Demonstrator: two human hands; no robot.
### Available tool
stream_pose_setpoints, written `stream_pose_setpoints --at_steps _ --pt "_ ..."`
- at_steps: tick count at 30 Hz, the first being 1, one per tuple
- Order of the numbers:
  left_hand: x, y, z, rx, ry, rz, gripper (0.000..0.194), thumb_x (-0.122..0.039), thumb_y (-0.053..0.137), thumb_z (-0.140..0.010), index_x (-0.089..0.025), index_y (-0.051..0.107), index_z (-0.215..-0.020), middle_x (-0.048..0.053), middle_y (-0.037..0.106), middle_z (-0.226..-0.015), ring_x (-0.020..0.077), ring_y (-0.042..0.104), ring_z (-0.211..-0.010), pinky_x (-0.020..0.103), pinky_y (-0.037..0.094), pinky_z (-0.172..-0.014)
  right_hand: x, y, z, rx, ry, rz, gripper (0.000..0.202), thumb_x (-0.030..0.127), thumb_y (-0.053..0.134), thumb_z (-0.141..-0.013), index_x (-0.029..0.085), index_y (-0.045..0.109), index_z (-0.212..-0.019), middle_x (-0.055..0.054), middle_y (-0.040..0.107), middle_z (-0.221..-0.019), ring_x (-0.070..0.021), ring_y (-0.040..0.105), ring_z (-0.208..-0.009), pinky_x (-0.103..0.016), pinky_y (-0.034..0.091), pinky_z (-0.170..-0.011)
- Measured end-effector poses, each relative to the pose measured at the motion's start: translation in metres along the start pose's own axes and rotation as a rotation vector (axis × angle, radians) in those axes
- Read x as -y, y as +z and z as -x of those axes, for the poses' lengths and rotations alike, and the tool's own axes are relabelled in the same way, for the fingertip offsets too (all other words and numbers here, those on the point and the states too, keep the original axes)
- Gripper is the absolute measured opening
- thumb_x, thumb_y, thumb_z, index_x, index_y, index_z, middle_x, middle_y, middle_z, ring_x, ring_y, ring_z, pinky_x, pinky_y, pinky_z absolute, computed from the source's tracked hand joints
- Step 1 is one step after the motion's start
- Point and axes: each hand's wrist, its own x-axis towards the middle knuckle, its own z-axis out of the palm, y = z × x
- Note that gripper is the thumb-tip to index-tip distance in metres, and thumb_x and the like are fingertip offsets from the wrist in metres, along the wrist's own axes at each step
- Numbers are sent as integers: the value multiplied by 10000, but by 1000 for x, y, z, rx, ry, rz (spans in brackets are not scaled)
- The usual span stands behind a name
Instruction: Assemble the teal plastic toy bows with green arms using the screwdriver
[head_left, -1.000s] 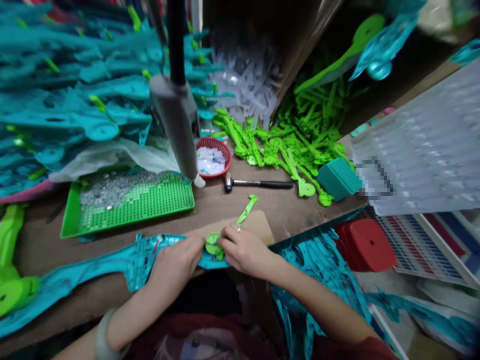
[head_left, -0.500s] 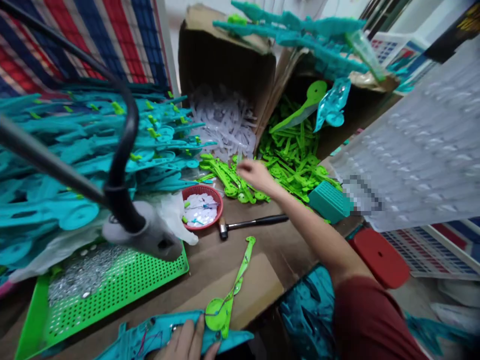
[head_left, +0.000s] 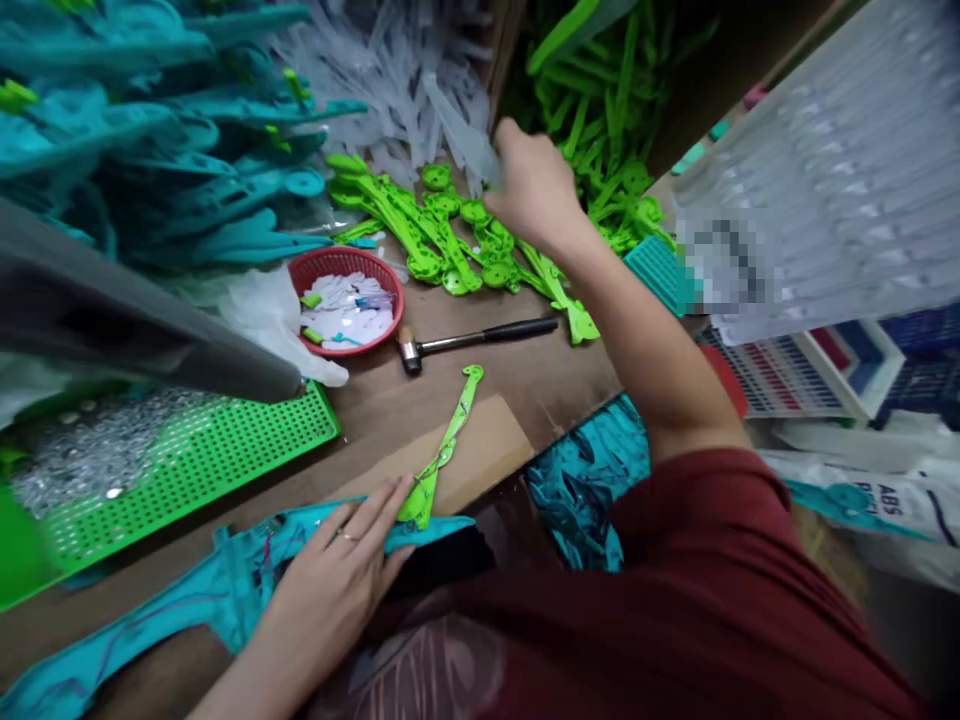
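My left hand [head_left: 341, 555] lies with fingers stretched out across a long teal plastic shell [head_left: 247, 560] with thin wires in it. Its fingertips touch a lime-green plastic arm [head_left: 442, 455] that has a dark wire along it and sticks out past the shell's far edge. Farther away, my right hand [head_left: 536, 185] is closed, blurred by motion, on a translucent white plastic piece [head_left: 466, 140]. It is above a heap of lime-green plastic arms [head_left: 442, 235]. Its fingertips are partly hidden.
A hammer [head_left: 480, 340] lies beside a red basket [head_left: 397, 300] of white pieces. At left, a green perforated tray [head_left: 247, 450] holds small metal parts, under a grey lamp arm [head_left: 150, 320]. Teal parts [head_left: 187, 150] are piled behind. A teal basket [head_left: 660, 275] stands at right.
The view has tilted down and come closer. My right hand has moved slightly relative to the green heap, with the translucent piece at its fingers. My left hand now covers the green arm's round end.
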Motion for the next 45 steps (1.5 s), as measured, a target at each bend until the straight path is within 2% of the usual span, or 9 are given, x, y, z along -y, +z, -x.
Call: stream_pose_setpoints --at_steps 2,5,9,12,16,20,39,42,45 --pt "3 4 2 14 17 -2 416 -247 376 -1058 -21 681 -1227 172 588 -1456 323 617 -1219 460 419 -983 18 -29 81 -10 55 22 208 295 705 -857 124 616 -936 -12 633 -837 -104 564 -771 -251 455 -758" --pt "8 9 4 13 0 41 469 -325 389 -1055 -4 648 -1279 179 626 -1408 329 644 -1163 467 444 -989 38 -37 198 106 150 -237 186 335 558 -899 167 619 -849 -28 613 -826 -158 569 -770 -318 478 -750" --pt "13 12 5 -18 -34 127 534 -400 417 -1041 -4 597 -1349 186 652 -1369 325 649 -1177 460 496 -977 51 -20 278 115 558 -716 334 477 480 -905 190 649 -911 -2 578 -734 -139 553 -626 -273 460 -569" --pt "14 13 7 -25 -60 180 555 -432 465 -1021 -43 560 -1406 186 633 -1395 344 628 -1232 488 521 -982 73 -12 289 104 801 -1112 404 528 598 -857 209 584 -1105 65 543 -643 -76 451 -423 -195 317 -372" --pt "13 16 13 -16 -74 202 572 -457 484 -1012 -78 537 -1437 168 601 -1442 366 597 -1285 525 527 -1004 112 0 289 357 825 -1306 521 469 817 -697 215 507 -1030 59 656 -643 -112 597 -416 -166 359 -308" --pt "14 15 17 -35 -90 219 556 -492 500 -1001 -94 608 -1374 187 553 -1484 371 619 -1257 524 533 -1006 136 16 291 426 813 -1395 493 474 821 -719 213 476 -956 40 695 -647 -97 610 -405 -141 399 -309" --pt "13 25 18 -88 -77 205 583 -489 405 -1035 -37 633 -1324 228 636 -1374 335 637 -1242 471 514 -1042 156 26 291 390 956 -1127 518 500 801 -701 216 432 -928 96 600 -539 -80 511 -339 -148 327 -287" --pt "14 26 19 -69 -81 193 573 -480 402 -1038 -42 637 -1323 226 641 -1370 332 667 -1186 463 532 -994 158 24 291 277 929 -990 572 430 809 -709 216 441 -1092 70 634 -693 -75 527 -404 -158 348 -314" --pt "13 29 20 -87 -90 177 557 -462 375 -1047 -59 641 -1323 207 662 -1347 327 671 -1169 458 525 -983 161 21 291 156 826 -925 886 308 836 -691 296 325 -1416 19 642 -927 -76 553 -503 -185 424 -366"
